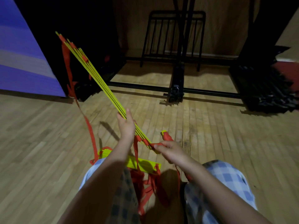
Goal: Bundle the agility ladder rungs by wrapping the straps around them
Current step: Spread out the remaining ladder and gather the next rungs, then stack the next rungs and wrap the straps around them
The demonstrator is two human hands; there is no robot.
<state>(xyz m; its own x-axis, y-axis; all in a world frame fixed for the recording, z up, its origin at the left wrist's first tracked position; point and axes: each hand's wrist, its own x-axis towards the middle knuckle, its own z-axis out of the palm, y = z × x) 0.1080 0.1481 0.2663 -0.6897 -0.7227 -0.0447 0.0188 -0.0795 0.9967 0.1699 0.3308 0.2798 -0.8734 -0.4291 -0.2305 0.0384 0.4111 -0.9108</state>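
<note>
Two hands: left hand (pixel 127 126), right hand (pixel 169 150). Two stacks of yellow rungs: raised stack (pixel 97 78), floor stack (pixel 142 165). Several red straps (pixel 90 133), number unclear.

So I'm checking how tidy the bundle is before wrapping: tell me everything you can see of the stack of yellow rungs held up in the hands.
The stack of yellow rungs is a sheaf of flat, thin slats, plastic by the look, lying face to face and tilted up to the left. Their far ends are staggered, not flush. Orange straps run through them and trail to the floor. The left hand grips the stack at mid-length; the right hand pinches strap at its lower end.
</note>
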